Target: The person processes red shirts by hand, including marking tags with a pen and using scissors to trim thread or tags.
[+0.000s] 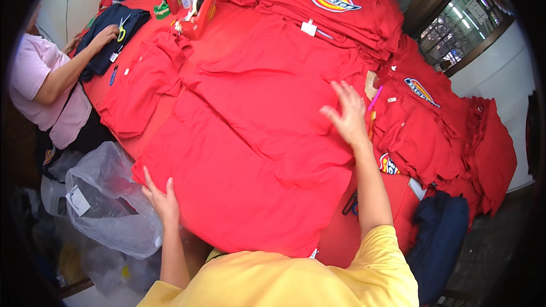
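A red T-shirt (256,153) lies spread over the table in front of me, with a few creases across it, its lower edge near my body. My left hand (163,198) rests at the shirt's near left edge, fingers stretched and thumb apart. Over the right side of the shirt is my right hand (348,116), its fingers spread and nothing in them; whether it touches the cloth I cannot tell. Right beside that hand lie a pink strip-like thing (375,98) and a yellow-orange tool (372,125).
Stacked red shirts (335,14) stand at the back and right. A red tape dispenser (199,18) and small bottles sit behind. At left, a co-worker's hand (106,35) rests on a navy garment (128,20) near scissors (121,29). A clear plastic bag (108,193) hangs at the table's left edge.
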`<state>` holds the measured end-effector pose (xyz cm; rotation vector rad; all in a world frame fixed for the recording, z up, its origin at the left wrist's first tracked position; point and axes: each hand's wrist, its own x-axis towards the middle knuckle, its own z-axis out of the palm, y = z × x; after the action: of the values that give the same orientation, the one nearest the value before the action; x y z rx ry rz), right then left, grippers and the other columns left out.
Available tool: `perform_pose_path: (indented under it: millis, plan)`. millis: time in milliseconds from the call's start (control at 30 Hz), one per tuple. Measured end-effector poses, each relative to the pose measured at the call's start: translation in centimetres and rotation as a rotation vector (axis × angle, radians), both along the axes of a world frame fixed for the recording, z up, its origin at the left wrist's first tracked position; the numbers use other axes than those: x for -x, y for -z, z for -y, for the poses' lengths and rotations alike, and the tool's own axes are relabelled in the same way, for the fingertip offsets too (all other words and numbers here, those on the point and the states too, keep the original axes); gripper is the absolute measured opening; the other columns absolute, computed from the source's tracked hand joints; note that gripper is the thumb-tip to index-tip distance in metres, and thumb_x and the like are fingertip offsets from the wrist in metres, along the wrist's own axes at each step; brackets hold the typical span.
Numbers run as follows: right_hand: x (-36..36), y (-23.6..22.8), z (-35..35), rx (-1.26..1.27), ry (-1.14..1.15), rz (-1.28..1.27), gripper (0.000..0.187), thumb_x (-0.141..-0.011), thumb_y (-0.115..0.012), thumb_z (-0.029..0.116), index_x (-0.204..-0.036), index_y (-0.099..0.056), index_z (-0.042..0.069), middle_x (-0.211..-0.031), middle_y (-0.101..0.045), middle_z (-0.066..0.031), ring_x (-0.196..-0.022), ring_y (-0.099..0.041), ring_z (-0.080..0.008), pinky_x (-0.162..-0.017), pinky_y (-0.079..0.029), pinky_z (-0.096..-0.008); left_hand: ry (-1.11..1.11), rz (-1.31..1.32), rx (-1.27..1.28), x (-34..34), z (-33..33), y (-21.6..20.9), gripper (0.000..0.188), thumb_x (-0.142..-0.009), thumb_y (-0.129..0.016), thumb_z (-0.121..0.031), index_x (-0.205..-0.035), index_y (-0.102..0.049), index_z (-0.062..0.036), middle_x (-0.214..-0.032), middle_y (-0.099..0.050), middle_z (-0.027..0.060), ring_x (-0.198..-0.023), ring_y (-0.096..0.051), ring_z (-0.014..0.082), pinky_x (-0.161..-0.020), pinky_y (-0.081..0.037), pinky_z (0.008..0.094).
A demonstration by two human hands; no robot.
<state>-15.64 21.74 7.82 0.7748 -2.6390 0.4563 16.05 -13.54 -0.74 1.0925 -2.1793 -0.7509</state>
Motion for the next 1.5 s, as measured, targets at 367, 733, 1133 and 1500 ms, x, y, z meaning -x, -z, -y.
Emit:
perform_pose_path:
  millis: [367, 733, 1133, 1500]
  plan:
    - [-1.8, 4.8, 3.7, -0.348, 0.564, 0.165, 0.073, -0.091, -0.037, 0.061, -0.147, -0.027, 0.015, -0.155, -0.019, -0.0046, -0.144, -0.014, -0.0224, -0.105, -0.006, -0.0714, 0.329, 0.099, 0.27, 14.6, 11.1, 0.3, 0.069, -0.085, -0.066, -0.019, -0.145, -0.032, -0.0168, -0.119, -0.043, 0.0311, -0.112, -0.045, 0.0459, -0.097, -0.037, 0.048]
    - [-14.3, 0.0, 10.0, -0.228, 0.166, -0.067, 0.063, -0.083, -0.06, 0.041, -0.136, -0.043, 0.01, -0.148, -0.032, -0.0113, -0.141, -0.019, -0.0359, -0.105, -0.01, -0.0699, 0.711, 0.171, 0.417, 5.9, -0.4, -4.0, 0.071, -0.086, -0.059, -0.044, -0.145, -0.033, -0.0135, -0.155, -0.013, 0.0168, -0.141, -0.011, 0.0423, -0.109, -0.011, 0.0619]
    - [-33.8, 5.9, -0.4, -0.214, 0.287, 0.379, 0.066, -0.088, -0.054, 0.043, -0.14, -0.038, 0.006, -0.151, -0.026, -0.0122, -0.141, -0.017, -0.0338, -0.106, -0.012, -0.0669, 1.07, 0.417, 0.412, 0.4, -7.6, -2.4, 0.071, -0.086, -0.055, -0.053, -0.144, -0.036, -0.0174, -0.153, -0.023, 0.0123, -0.142, -0.014, 0.0378, -0.111, -0.006, 0.0603]
    - [-27.8, 6.5, -10.1, 0.09, 0.591, -0.059, 0.032, -0.08, -0.068, 0.019, -0.112, -0.067, 0.02, -0.114, -0.056, -0.0073, -0.103, -0.047, -0.0282, -0.09, -0.036, -0.0428, 1.316, 0.058, 0.568, -6.6, -15.4, -1.2, 0.051, -0.075, -0.069, -0.023, -0.125, -0.059, -0.0186, -0.14, -0.045, 0.0081, -0.133, -0.035, 0.0339, -0.11, -0.017, 0.0559]
